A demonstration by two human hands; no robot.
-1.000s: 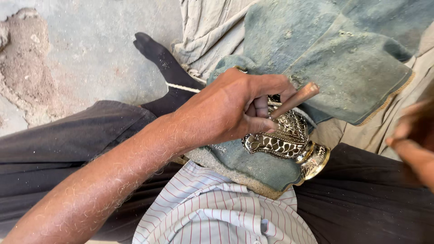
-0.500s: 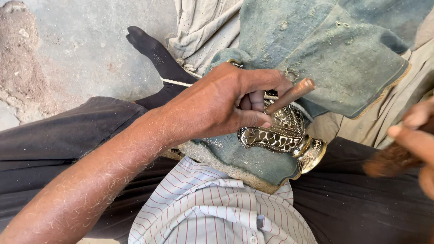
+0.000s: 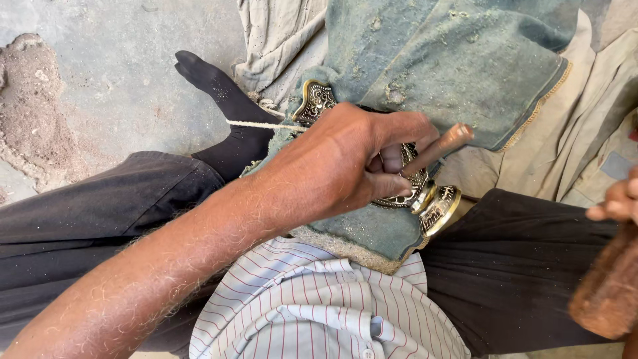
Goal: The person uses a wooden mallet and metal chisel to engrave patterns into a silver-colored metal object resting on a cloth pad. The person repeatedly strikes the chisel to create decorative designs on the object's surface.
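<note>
Seen from a head-worn camera looking down at a seated person's lap. In the centre of the frame the left hand (image 3: 345, 166) is closed around a slim reddish-brown chisel-like punch (image 3: 435, 147), pinching it between thumb and fingers; the visible end of the tool slants up and to the right, while its working tip is hidden under the fingers. Directly beneath that hand lies an ornate brass casting (image 3: 432, 199), a filigree piece with a scalloped edge, its long axis running from the upper left, where a decorated end (image 3: 314, 101) peeks out above the wrist, down to a rounded collar at the lower right. The brass rests on a dusty blue-green denim cloth (image 3: 452, 73) spread over the lap, and a thin pale cord (image 3: 256, 124) runs from the left towards it. At the far right edge the right hand (image 3: 617, 203) is only partly in view, well apart from the brass, its fingers curled on the top of a rough wooden mallet (image 3: 608, 289); how fully it grips cannot be told. A black-socked foot (image 3: 219, 93) stretches towards the upper left over grey concrete floor (image 3: 119, 80), and a striped shirt (image 3: 312, 306) fills the bottom centre.
</note>
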